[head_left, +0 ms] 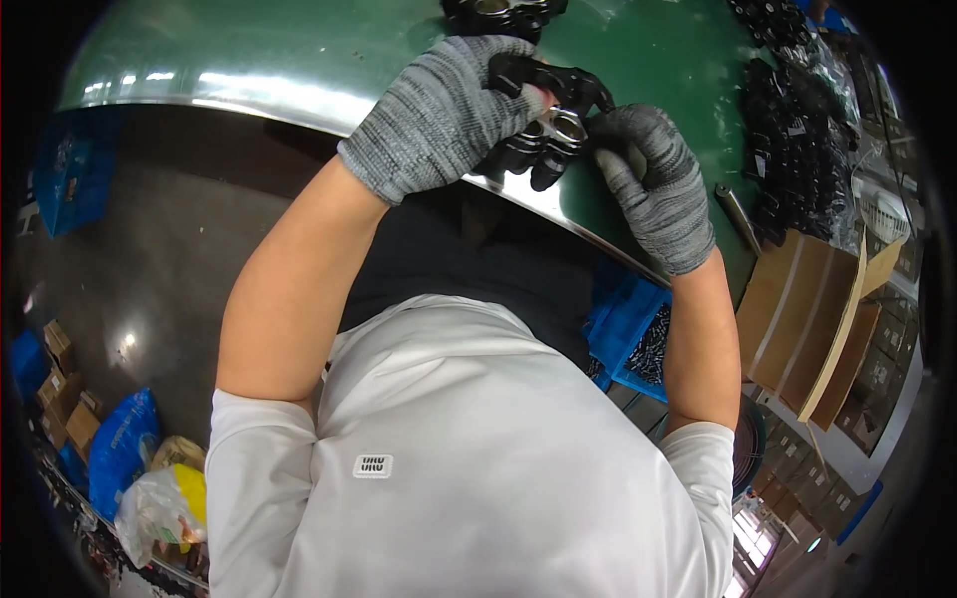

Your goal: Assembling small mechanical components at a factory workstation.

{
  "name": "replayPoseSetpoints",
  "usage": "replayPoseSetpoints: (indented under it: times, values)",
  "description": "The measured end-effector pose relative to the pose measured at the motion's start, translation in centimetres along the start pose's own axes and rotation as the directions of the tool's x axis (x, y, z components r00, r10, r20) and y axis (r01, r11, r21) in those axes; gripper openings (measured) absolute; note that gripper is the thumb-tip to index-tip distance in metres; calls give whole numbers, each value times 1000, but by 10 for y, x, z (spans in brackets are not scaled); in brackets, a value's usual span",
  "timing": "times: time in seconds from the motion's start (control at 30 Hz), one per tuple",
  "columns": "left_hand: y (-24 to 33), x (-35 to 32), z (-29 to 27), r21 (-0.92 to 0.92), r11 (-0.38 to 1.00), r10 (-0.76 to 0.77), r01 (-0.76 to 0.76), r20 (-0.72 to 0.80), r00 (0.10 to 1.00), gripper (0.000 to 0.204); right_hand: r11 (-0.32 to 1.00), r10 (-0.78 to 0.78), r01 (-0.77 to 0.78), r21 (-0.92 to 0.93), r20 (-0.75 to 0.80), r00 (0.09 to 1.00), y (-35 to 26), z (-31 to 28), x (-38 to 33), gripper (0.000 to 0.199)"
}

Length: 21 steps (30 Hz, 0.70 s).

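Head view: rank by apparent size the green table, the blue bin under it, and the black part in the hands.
1. Green table, largest.
2. Blue bin.
3. Black part.
The last two look close, and the part is partly covered by gloves, so their order is unsure.

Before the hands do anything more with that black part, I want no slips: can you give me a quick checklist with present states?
1. Left hand gloved and gripping the black part: ok.
2. Right hand gloved and touching the part: ok.
3. Part held over the green table edge, not the floor: ok.
4. Metal sleeves seated in the part: cannot tell.
5. Pile of black parts apart from the hands: ok.
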<state>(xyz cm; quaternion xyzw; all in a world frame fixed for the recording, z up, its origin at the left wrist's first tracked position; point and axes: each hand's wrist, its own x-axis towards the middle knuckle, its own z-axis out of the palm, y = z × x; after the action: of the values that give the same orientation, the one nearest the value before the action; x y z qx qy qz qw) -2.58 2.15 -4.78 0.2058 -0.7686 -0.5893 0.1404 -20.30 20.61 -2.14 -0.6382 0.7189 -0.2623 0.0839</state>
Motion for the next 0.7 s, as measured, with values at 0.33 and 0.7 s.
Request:
replayPoseSetpoints:
  times: [0.33, 0.7]
  values:
    - [-12, 0, -4, -44, 991, 124, -126, -53, 991, 44, 945, 143, -125, 304, -37, 989, 2, 9, -9, 34]
    - [-13, -26, -18, -873, 426, 0, 238, 263, 965, 32, 837, 401, -253, 486, -230, 887, 0, 14, -23, 30]
